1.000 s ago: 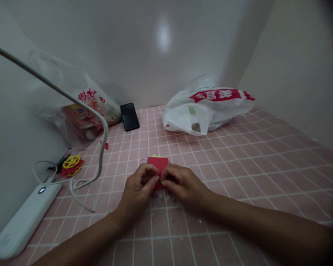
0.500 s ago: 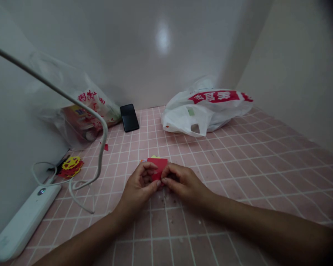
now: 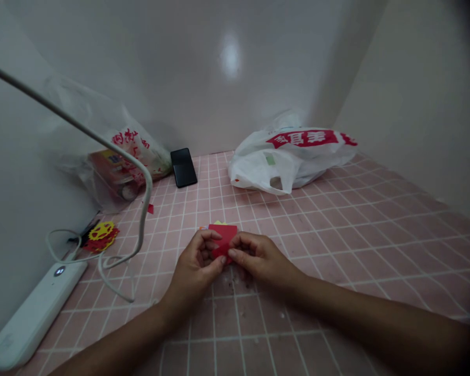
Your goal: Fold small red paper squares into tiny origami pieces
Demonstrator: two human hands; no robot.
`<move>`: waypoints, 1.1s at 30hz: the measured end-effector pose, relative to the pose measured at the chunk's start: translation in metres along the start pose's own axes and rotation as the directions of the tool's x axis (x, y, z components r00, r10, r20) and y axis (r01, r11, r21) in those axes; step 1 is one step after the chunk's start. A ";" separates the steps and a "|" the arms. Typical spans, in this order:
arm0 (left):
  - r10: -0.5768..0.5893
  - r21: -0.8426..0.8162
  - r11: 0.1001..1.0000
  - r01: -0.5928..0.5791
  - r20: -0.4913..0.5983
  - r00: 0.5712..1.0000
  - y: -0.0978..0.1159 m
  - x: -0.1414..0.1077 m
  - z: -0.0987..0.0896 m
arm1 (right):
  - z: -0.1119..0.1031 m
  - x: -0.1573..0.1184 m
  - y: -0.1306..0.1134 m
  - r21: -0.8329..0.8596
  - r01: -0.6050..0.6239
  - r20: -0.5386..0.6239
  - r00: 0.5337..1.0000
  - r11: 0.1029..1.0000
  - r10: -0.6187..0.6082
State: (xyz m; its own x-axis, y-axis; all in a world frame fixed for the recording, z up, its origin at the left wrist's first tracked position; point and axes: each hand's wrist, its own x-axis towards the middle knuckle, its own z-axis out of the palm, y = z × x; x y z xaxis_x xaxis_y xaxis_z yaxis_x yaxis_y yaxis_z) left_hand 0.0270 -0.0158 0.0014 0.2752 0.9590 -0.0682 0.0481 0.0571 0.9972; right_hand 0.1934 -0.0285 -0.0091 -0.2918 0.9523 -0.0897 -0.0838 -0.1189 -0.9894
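Observation:
A small red paper [image 3: 226,236] is held between both hands near the middle of the pink tiled tabletop. My left hand [image 3: 201,258] pinches its lower left side, with the thumb at the near edge. My right hand [image 3: 254,256] has thumb and fingers closed on its lower right side. Behind the red paper, a bit of yellow [image 3: 219,223] and a small orange and white piece show, partly hidden by the paper and my left fingers.
A black phone [image 3: 184,167] and a clear bag [image 3: 129,167] lie at the back left, a white bag [image 3: 266,167] at the back right. Yellow and red cut-outs [image 3: 101,235], a white power bank [image 3: 35,313] and a looping cable [image 3: 143,219] are on the left.
My right thumb has shifted slightly on the red paper's lower edge. Both hands still hold the paper in nearly the same place.

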 end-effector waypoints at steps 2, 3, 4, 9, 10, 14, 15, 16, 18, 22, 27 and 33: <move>0.007 0.005 1.000 -0.007 -0.003 1.000 0.000 0.000 0.000 | 0.000 0.001 0.002 -0.002 -0.001 -0.005 1.000 1.000 0.001; 0.005 0.000 1.000 -0.005 -0.003 1.000 0.000 0.000 0.000 | 0.000 0.001 0.002 0.000 -0.003 -0.004 1.000 1.000 0.003; 0.001 -0.010 1.000 -0.001 -0.001 1.000 0.000 0.000 0.001 | 0.000 0.002 0.003 0.007 -0.008 -0.004 1.000 1.000 0.008; -0.013 -0.020 1.000 0.013 0.002 1.000 0.000 0.001 0.002 | 0.000 0.003 0.002 0.058 -0.053 0.005 0.999 0.997 0.053; -0.009 -0.015 1.000 0.009 -0.003 1.000 0.000 0.001 0.002 | 0.000 0.003 0.002 0.066 -0.060 0.009 0.998 0.996 0.060; -0.029 -0.041 0.999 0.029 0.010 1.000 0.000 0.001 0.001 | 0.000 0.003 0.001 0.072 -0.085 0.017 0.996 0.994 0.084; -0.038 -0.057 0.998 0.039 0.018 0.999 0.000 0.001 0.001 | 0.000 0.003 0.001 0.072 -0.090 0.013 0.996 0.993 0.089; -0.039 -0.070 0.997 0.040 0.027 0.999 0.000 0.001 0.000 | 0.000 0.003 0.001 0.073 -0.095 0.008 0.996 0.993 0.094; -0.025 -0.071 0.997 0.028 0.046 0.999 0.001 0.002 -0.003 | 0.000 0.003 0.001 0.077 -0.106 -0.003 0.994 0.991 0.106; -0.012 -0.003 1.000 0.012 0.113 0.994 0.003 0.007 -0.011 | -0.001 0.004 0.002 0.083 -0.108 -0.018 0.994 0.991 0.110; -0.041 0.105 0.994 0.026 0.134 0.990 0.007 0.011 -0.017 | -0.003 0.004 0.003 0.059 -0.098 0.013 0.995 0.993 0.098; 0.050 0.253 0.962 -0.100 0.194 0.980 0.011 0.010 -0.020 | -0.004 0.003 -0.001 -0.014 -0.067 0.031 0.997 0.998 0.067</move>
State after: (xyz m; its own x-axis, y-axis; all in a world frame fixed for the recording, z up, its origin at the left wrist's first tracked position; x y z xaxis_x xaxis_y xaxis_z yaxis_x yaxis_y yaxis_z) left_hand 0.0108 0.0005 0.0119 0.4588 0.8883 -0.0227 0.2622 -0.1109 0.9586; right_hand 0.1964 -0.0247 -0.0084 -0.3261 0.9329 -0.1527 -0.0506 -0.1785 -0.9826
